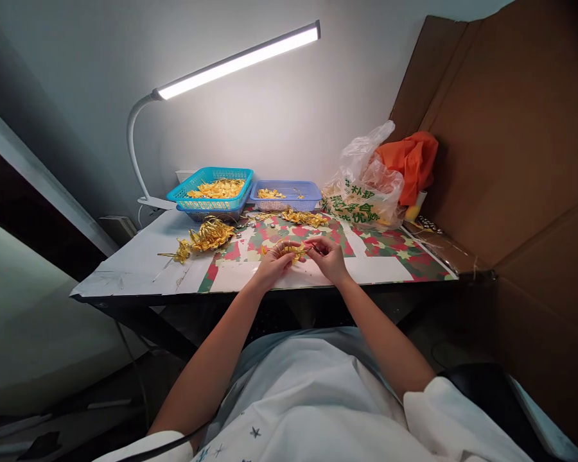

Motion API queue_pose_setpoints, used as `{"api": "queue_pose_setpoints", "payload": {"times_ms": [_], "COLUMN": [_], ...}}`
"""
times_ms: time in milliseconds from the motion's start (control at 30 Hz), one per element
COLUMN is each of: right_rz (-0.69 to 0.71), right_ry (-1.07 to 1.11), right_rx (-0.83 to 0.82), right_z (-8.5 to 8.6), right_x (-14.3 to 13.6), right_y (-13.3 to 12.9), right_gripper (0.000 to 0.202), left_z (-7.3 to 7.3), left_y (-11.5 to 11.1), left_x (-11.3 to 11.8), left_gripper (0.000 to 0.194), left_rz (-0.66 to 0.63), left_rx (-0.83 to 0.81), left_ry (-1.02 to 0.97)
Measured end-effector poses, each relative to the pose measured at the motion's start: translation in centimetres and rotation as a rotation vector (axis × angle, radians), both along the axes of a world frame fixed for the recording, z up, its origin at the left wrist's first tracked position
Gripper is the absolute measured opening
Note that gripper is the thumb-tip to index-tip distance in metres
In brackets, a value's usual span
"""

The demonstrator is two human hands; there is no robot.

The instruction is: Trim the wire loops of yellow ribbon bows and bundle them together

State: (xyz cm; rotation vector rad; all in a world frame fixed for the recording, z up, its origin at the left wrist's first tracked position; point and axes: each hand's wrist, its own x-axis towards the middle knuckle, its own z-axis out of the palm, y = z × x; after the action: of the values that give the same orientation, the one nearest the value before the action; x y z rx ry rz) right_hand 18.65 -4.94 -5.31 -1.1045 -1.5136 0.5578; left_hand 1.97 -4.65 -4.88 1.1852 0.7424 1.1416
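Note:
Near the table's front edge, my left hand (275, 264) is closed on a golden artificial flower (296, 253) with yellow petals. My right hand (330, 258) meets it from the right, thumb and forefinger pinched at the flower's side on what looks like a thin stem; the fingers partly hide it. To the left lies a bunch of golden flowers (212, 235) with wire stems, and a smaller golden flower (181, 250) is beside it. Behind my hands rests another golden bunch (304, 218).
A turquoise basket (212, 204) of yellow petals stands stacked at the back left, with a lilac basket (289, 204) beside it. A plastic bag (366, 192) and an orange bag (409, 163) sit at the right, before a cardboard sheet (520, 141). A lit lamp (241, 62) hangs above.

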Motion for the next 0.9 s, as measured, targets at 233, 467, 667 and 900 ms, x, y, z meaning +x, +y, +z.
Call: {"api": "queue_pose_setpoints", "payload": {"times_ms": [233, 467, 667, 900], "right_rz": [-0.036, 0.133, 0.213, 0.299], "right_ry": [0.123, 0.063, 0.005, -0.078], "right_rx": [-0.024, -0.108, -0.141, -0.186], "right_z": [1.1, 2.2, 3.2, 3.7], "right_x": [1.7, 0.4, -0.7, -1.6], "right_y": [2.1, 2.9, 2.7, 3.3], "right_gripper": [0.038, 0.024, 0.017, 0.013], "left_z": [0.1, 0.3, 0.0, -0.3], "left_y": [-0.4, -0.4, -0.4, 0.1], "left_x": [-0.2, -0.2, -0.1, 0.0], "left_gripper": [0.05, 0.043, 0.036, 0.041], "left_rz": [-0.069, -0.034, 0.084, 0.114], "left_rx": [0.039, 0.051, 0.037, -0.038], "left_ry": [0.056, 0.038, -0.003, -0.077]}}
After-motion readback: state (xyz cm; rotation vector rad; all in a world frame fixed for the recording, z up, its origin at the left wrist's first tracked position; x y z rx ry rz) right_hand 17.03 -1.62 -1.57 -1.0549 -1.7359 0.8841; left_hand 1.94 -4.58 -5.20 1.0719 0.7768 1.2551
